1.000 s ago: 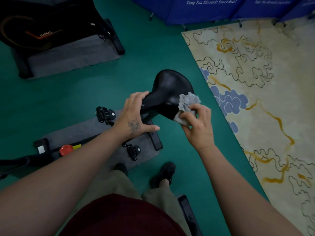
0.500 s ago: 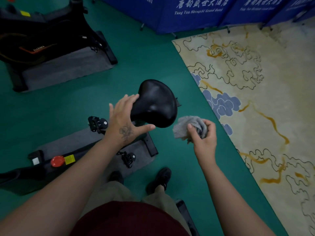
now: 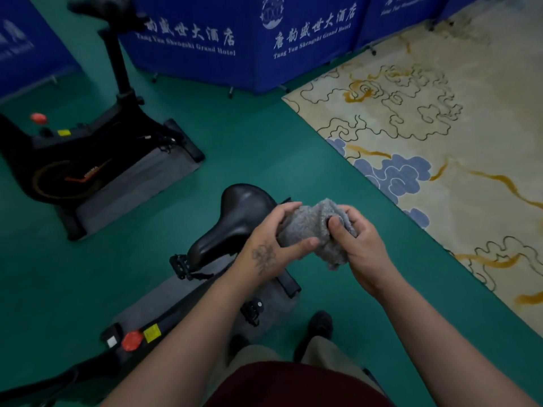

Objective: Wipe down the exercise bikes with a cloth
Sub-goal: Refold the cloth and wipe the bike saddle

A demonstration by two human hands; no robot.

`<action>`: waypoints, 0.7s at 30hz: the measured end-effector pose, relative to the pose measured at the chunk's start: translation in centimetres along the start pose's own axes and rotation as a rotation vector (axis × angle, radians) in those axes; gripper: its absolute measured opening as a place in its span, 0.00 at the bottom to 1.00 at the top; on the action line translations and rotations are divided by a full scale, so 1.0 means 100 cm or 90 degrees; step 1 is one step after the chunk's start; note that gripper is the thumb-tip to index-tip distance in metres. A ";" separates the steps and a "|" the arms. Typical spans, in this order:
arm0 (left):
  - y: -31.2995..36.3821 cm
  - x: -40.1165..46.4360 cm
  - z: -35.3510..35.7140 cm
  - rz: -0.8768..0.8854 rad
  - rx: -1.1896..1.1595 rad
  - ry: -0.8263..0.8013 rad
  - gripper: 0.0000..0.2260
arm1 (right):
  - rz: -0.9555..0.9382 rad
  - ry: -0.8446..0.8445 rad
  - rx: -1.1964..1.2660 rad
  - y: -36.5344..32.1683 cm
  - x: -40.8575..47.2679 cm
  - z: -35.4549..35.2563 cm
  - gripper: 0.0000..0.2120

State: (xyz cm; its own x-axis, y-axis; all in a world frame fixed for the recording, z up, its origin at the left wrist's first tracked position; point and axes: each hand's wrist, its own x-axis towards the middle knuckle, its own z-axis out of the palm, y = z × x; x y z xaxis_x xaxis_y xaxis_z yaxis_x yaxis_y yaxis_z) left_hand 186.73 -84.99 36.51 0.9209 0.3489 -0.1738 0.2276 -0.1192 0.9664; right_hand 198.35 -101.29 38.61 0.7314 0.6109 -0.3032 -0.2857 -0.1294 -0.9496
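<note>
A crumpled grey cloth (image 3: 311,227) is held between both hands just right of the near bike's black saddle (image 3: 235,218). My left hand (image 3: 270,245) grips the cloth's left side, fingers over the top and thumb underneath. My right hand (image 3: 355,239) holds its right side with the thumb pressed into it. The near exercise bike (image 3: 176,306) stands below my arms on a grey mat, with a red knob (image 3: 132,340) on its frame. Neither hand touches the saddle.
A second black exercise bike (image 3: 88,160) stands on a grey mat at the back left. Blue hotel banners (image 3: 249,39) line the far side. A cream patterned carpet (image 3: 440,142) covers the floor at right, green floor (image 3: 249,136) between. My shoes (image 3: 317,327) are beside the near bike.
My left hand left the saddle and took hold of the cloth beside my right hand. The cloth came off the saddle's side. The view tilted upward.
</note>
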 end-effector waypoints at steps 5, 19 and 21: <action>0.027 0.022 0.022 0.050 0.127 0.025 0.37 | -0.009 0.019 -0.023 -0.014 0.019 -0.026 0.21; 0.056 0.081 0.090 -0.033 0.100 0.160 0.12 | -0.003 -0.121 -0.053 -0.020 0.066 -0.127 0.19; 0.059 0.086 0.094 -0.043 0.089 0.154 0.11 | -0.032 -0.100 -0.087 -0.020 0.073 -0.139 0.14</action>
State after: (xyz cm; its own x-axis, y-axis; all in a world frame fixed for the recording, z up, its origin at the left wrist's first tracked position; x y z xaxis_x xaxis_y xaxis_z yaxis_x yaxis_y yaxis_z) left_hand 198.98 -91.46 38.96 0.8040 0.5695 -0.1710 0.3427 -0.2087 0.9160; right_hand 212.87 -107.40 37.16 0.6342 0.7319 -0.2492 -0.1571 -0.1936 -0.9684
